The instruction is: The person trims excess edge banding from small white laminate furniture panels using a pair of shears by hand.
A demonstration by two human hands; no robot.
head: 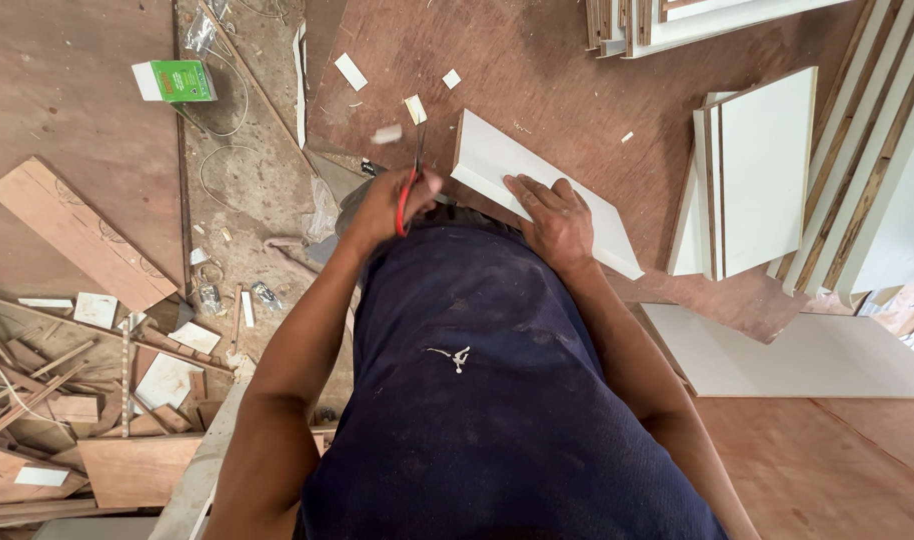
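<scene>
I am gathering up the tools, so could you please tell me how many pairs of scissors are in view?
1: the red-handled scissors in the left hand, beside the white panel under the right hand. More could lie hidden among the wood scraps.

Brown plywood bench (537, 60), white panels (767, 170), offcuts (351, 71)

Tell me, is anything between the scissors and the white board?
Nothing visible. The left hand holds red scissors right beside the edge of the white board, with only a small gap of brown table between them. The right hand presses flat on the board.
</scene>
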